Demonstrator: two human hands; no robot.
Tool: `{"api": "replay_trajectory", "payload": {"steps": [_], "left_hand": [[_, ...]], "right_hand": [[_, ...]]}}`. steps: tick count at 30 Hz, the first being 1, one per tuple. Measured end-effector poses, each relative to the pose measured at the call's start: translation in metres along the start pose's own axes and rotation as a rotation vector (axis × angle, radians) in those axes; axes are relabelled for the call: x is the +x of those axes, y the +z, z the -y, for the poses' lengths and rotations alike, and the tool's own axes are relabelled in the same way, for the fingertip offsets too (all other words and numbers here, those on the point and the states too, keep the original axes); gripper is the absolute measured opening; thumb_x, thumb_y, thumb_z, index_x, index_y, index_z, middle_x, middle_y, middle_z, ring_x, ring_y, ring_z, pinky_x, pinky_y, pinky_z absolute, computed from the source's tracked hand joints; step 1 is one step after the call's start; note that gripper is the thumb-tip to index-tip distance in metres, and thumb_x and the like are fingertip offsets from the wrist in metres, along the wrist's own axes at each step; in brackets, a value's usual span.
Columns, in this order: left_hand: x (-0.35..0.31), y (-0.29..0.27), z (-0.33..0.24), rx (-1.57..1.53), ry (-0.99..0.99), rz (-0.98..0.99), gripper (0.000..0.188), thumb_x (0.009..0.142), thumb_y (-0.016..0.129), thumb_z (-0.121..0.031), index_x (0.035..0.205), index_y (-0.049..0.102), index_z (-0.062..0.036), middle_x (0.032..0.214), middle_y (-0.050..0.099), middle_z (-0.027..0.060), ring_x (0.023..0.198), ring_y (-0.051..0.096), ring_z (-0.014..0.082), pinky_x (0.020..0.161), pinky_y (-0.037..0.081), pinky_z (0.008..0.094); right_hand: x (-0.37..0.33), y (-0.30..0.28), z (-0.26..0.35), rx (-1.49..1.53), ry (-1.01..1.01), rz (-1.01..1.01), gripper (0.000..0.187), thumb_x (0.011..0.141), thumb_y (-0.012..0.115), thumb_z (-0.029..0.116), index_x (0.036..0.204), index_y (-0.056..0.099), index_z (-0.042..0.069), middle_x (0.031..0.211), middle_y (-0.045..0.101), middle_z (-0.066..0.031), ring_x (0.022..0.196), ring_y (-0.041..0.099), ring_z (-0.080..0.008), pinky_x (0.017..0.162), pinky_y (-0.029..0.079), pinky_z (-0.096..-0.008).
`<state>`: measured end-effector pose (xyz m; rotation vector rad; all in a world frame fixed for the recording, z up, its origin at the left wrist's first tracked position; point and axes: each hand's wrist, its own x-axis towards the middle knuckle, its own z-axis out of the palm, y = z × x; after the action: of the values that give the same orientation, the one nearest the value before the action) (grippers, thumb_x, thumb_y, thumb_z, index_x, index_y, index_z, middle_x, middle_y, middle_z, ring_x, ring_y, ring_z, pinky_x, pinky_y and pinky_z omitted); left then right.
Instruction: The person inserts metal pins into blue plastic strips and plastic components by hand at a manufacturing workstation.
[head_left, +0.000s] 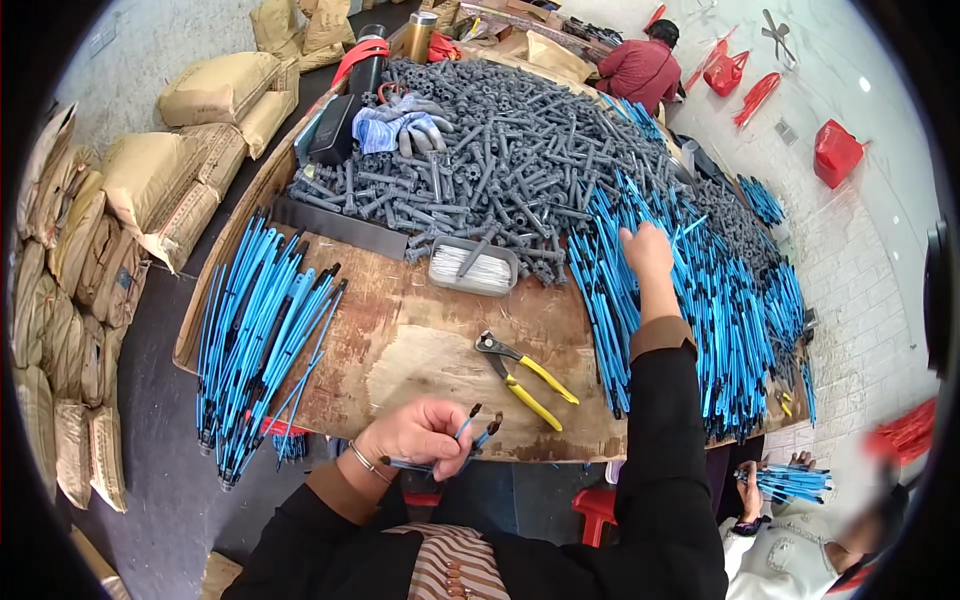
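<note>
My left hand is closed in front of the table's near edge, gripping a few thin blue sticks with dark ends. My right hand reaches forward onto a big pile of similar blue sticks on the right. Its fingers are curled down against the pile, and whatever they pinch is hidden. Between my hands, yellow-handled cutting pliers lie on the wooden tabletop. Another bundle of blue sticks lies at the table's left edge, its dark ends overhanging.
A heap of grey plastic bolt-like parts covers the far half. Before it stands a grey box of thin white pieces. Gloves lie atop the heap. Sacks line the left. A co-worker's hands hold blue sticks at right; another person sits beyond.
</note>
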<state>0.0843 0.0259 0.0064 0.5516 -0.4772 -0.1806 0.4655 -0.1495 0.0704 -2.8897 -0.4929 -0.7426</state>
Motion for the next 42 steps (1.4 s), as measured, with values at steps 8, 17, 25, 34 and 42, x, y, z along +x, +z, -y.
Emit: {"api": "replay_trajectory", "payload": {"steps": [8, 17, 25, 34, 42], "left_hand": [[-0.016, -0.017, -0.006, -0.138, -0.062, -0.14, 0.015, 0.089, 0.058, -0.013, 0.1, 0.057, -0.0029, 0.067, 0.061, 0.017, 0.04, 0.046, 0.0136, 0.034, 0.031, 0.0242], [-0.008, -0.013, -0.006, -0.143, 0.119, -0.434, 0.017, 0.089, 0.058, -0.016, 0.103, 0.056, -0.0071, 0.08, 0.066, 0.0154, 0.055, 0.059, 0.0153, 0.047, 0.044, 0.0236], [0.012, -0.002, 0.003, -0.06, 0.25, -0.574, 0.02, 0.089, 0.058, -0.013, 0.107, 0.053, -0.0084, 0.082, 0.065, 0.0126, 0.064, 0.062, 0.0177, 0.054, 0.048, 0.0266], [0.005, -0.009, -0.004, -0.174, 0.044, -0.278, 0.015, 0.088, 0.057, -0.008, 0.102, 0.056, -0.0046, 0.069, 0.061, 0.0102, 0.043, 0.046, 0.0125, 0.04, 0.036, 0.0226], [0.006, -0.018, -0.007, -0.178, 0.073, -0.292, 0.014, 0.089, 0.054, -0.009, 0.102, 0.057, -0.0051, 0.071, 0.063, 0.0118, 0.044, 0.05, 0.0144, 0.04, 0.037, 0.024]], "right_hand": [[0.005, -0.05, 0.019, 0.009, 0.084, -0.087, 0.03, 0.089, 0.052, 0.03, 0.091, 0.061, 0.002, 0.085, 0.066, -0.0151, 0.075, 0.064, -0.0337, 0.064, 0.049, -0.0438], [-0.159, -0.186, 0.054, 1.653, -0.011, 0.915, 0.018, 0.092, 0.051, 0.013, 0.094, 0.059, -0.003, 0.069, 0.06, -0.0058, 0.056, 0.055, -0.0101, 0.05, 0.044, -0.0198], [-0.276, -0.132, 0.076, 0.959, -0.248, 0.914, 0.023, 0.091, 0.054, 0.018, 0.102, 0.06, -0.001, 0.075, 0.065, -0.0078, 0.065, 0.062, -0.016, 0.06, 0.049, -0.0266], [-0.11, -0.056, 0.031, 0.2, -0.012, 0.219, 0.024, 0.085, 0.054, 0.022, 0.095, 0.066, 0.005, 0.092, 0.065, -0.0184, 0.085, 0.064, -0.0331, 0.077, 0.051, -0.0402], [-0.099, -0.015, 0.037, -0.081, -0.036, 0.233, 0.025, 0.088, 0.042, 0.018, 0.101, 0.059, 0.006, 0.092, 0.065, -0.0166, 0.08, 0.064, -0.0363, 0.072, 0.052, -0.0466]]}}
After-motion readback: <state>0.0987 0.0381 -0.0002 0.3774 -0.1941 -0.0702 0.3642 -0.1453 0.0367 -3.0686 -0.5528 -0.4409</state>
